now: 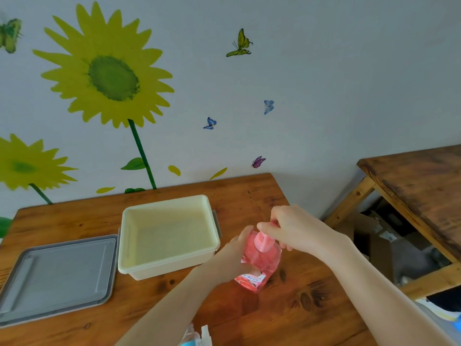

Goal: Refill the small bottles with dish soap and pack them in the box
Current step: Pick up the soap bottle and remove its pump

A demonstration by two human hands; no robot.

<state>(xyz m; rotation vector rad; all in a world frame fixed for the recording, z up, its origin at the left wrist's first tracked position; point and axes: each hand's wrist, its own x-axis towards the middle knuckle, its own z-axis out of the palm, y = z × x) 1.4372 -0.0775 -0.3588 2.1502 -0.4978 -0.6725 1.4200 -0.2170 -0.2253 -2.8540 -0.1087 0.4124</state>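
Pink bottle point(260, 262) gripped by left fingers point(240, 239), right fingers point(268, 228) pinching its pump point(262, 242).

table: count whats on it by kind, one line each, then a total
cream box: 1
grey lid: 1
pink pump bottle: 1
cropped bottle at the near edge: 1
white thing beside it, too cut off to name: 1
total: 5
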